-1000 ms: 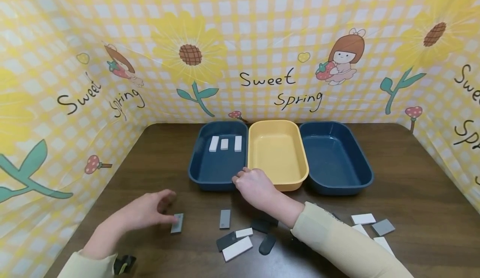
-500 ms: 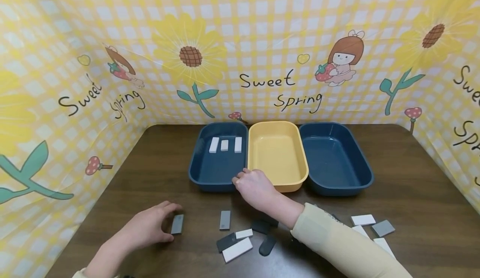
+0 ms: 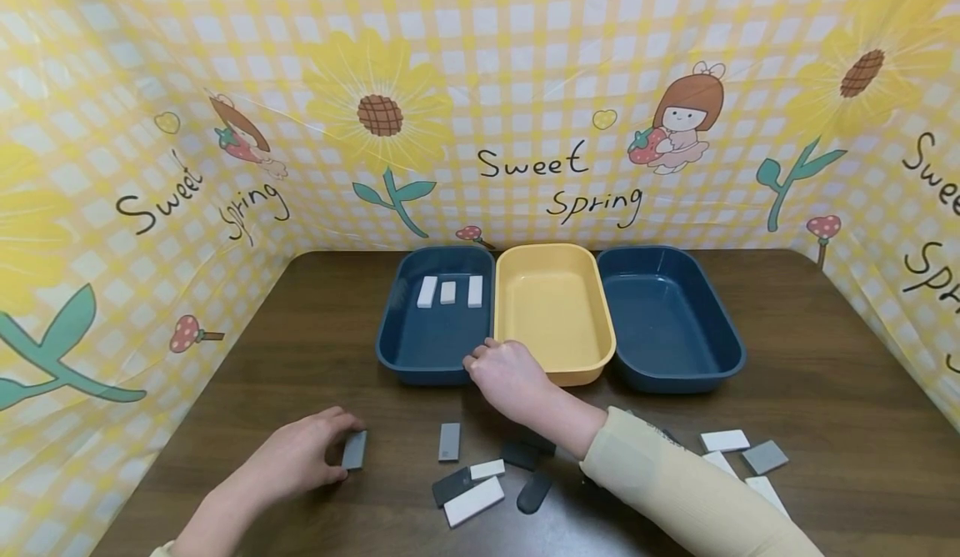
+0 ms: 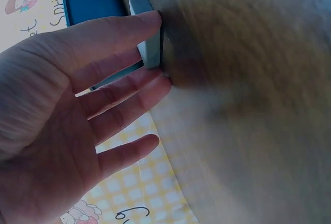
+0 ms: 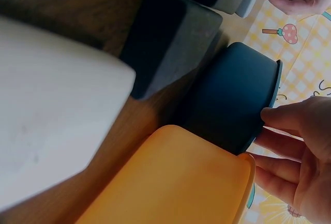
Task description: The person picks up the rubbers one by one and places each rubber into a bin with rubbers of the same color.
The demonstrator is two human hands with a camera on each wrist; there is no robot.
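Block [image 3: 356, 451] toward left edge of worktop [image 3: 300, 348] might slip, as left hand [image 3: 300, 454] pinches shallowly; right hand [image 3: 510, 376] grips corner of left blue tray [image 3: 427, 375].

Left hand [image 4: 57, 110] partly hides a grey block [image 4: 151, 51].

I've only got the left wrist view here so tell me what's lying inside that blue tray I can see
Observer: Three white blocks lie in the far half of that blue tray.
Operator: What stands on the other side of the yellow tray?
Observer: A second blue tray, right beside it.
Operator: Any white pieces out on the table?
Observer: Yes, the head view shows a long white block beside a black block.
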